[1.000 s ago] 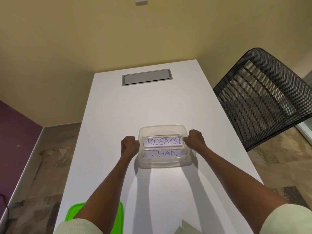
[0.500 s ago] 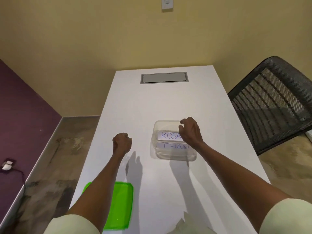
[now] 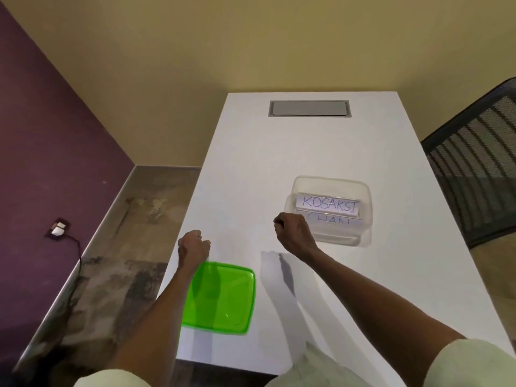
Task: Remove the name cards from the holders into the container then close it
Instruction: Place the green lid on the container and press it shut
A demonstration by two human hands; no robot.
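Both grips are curled shut and nothing is held: the left hand [image 3: 194, 244] hovers at the green lid's [image 3: 223, 298] far edge, the right hand [image 3: 293, 236] beside the clear container [image 3: 331, 185]. Name cards [image 3: 326, 203] are seen inside it; the lid lies apart on the desk [image 3: 279, 152], so closing is judged next.

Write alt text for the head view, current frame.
A clear plastic container holding name cards reading KOSAKSI and CHAN sits open on a white table. Its green lid lies apart, nearer the person. Both hands are loosely curled and empty: left hand just beyond the lid, right hand beside the container.
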